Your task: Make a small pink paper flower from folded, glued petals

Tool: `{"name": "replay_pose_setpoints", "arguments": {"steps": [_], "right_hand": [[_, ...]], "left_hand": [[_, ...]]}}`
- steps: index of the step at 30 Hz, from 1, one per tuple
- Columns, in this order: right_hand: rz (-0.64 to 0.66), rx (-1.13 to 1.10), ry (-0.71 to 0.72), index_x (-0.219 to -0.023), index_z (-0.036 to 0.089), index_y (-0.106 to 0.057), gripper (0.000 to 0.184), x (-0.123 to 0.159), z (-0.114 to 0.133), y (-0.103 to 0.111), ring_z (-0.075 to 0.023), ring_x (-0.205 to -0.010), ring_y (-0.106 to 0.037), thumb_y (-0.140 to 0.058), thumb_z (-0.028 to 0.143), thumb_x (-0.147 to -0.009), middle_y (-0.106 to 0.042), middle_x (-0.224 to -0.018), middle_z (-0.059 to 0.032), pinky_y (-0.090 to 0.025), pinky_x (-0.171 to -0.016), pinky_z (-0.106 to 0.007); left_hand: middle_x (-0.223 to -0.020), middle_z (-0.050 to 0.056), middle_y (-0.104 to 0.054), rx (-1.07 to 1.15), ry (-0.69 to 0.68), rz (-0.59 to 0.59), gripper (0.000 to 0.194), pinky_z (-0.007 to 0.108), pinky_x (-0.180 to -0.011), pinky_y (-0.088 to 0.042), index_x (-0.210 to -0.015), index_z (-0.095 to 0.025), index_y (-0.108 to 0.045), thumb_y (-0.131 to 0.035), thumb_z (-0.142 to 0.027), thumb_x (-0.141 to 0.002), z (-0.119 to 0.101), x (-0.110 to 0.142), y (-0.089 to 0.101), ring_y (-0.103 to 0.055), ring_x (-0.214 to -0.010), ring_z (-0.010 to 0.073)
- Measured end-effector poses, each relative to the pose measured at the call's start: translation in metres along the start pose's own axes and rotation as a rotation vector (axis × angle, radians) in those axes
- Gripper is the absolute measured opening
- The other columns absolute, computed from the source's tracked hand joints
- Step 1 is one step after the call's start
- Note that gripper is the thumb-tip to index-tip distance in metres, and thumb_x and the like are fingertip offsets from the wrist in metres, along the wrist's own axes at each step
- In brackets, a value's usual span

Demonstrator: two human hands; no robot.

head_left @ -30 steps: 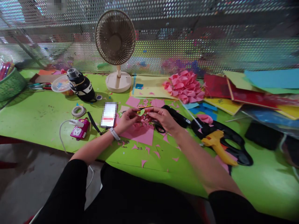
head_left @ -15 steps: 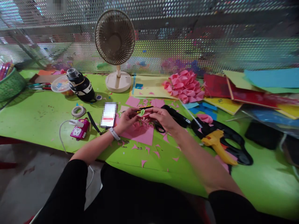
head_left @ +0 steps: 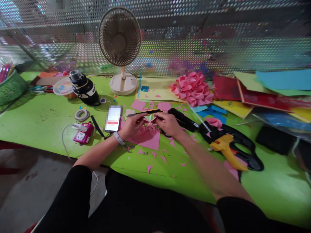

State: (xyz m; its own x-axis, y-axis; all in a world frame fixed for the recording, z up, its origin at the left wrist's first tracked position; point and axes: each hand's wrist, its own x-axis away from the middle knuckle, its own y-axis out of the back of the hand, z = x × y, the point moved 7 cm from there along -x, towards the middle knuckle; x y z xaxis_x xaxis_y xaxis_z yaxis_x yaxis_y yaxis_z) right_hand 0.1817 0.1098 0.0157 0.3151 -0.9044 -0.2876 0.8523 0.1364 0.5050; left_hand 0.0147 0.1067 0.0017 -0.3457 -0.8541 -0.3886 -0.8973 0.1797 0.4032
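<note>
Green-and-pink paper piece (head_left: 151, 117) | between left fingers (head_left: 140, 116) and right fingers (head_left: 162, 115) — both pinching edges

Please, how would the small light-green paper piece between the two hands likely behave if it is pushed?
The light-green paper piece is probably very light, as it looks small and thin. It would likely bend easily rather than resist, since its surface already appears curved.

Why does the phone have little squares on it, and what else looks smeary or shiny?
Head view: blocky squares blur the phone, probably on purpose; head view: the holey screen goes smeary toward the right; head view: pale glare brightens the green table at lower right; head view: the green paper between the left hand and right hand is too small for fine detail.
</note>
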Motion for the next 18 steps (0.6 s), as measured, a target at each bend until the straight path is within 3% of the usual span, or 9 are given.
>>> {"name": "replay_pose_setpoints", "arguments": {"steps": [3, 11, 15, 18], "right_hand": [[0.014, 0.089, 0.056, -0.103, 0.021, -0.074, 0.025, 0.000, 0.006, -0.001, -0.0231, -0.081, -0.072, -0.054, 0.023, -0.088, -0.077, -0.093, -0.0075, -0.054, -0.077, -0.036], [-0.030, 0.446, 0.172, -0.102, 0.019, -0.070, 0.022, 0.008, 0.014, -0.006, -0.0272, -0.089, -0.071, -0.051, 0.023, -0.092, -0.077, -0.098, -0.0121, -0.052, -0.079, -0.036], [0.011, 0.432, 0.199, -0.109, 0.019, -0.068, 0.025, 0.008, 0.015, -0.011, -0.0286, -0.099, -0.071, -0.049, 0.021, -0.093, -0.076, -0.108, -0.0134, -0.051, -0.084, -0.037], [-0.007, 0.432, 0.169, -0.105, 0.018, -0.069, 0.023, 0.009, 0.014, -0.013, -0.0283, -0.091, -0.072, -0.049, 0.021, -0.093, -0.077, -0.102, -0.0132, -0.051, -0.078, -0.037]], "left_hand": [[-0.089, 0.007, -0.078, 0.033, 0.050, 0.001, 0.023, 0.026, -0.070, -0.057, -0.106, -0.016, -0.072, -0.056, -0.016, -0.089, 0.005, -0.001, -0.002, -0.074, -0.077, 0.0154], [-0.087, 0.007, -0.077, -0.019, 0.009, -0.003, 0.023, 0.024, -0.065, -0.055, -0.106, -0.018, -0.072, -0.057, -0.018, -0.089, 0.000, 0.001, -0.001, -0.073, -0.074, 0.0147], [-0.087, 0.007, -0.076, -0.045, 0.003, -0.008, 0.021, 0.025, -0.065, -0.054, -0.103, -0.018, -0.072, -0.057, -0.017, -0.088, 0.001, 0.002, -0.001, -0.070, -0.072, 0.0145], [-0.084, 0.007, -0.076, -0.068, -0.004, -0.011, 0.017, 0.026, -0.066, -0.052, -0.096, -0.018, -0.072, -0.058, -0.019, -0.088, 0.001, 0.003, -0.001, -0.069, -0.072, 0.0154]]}}
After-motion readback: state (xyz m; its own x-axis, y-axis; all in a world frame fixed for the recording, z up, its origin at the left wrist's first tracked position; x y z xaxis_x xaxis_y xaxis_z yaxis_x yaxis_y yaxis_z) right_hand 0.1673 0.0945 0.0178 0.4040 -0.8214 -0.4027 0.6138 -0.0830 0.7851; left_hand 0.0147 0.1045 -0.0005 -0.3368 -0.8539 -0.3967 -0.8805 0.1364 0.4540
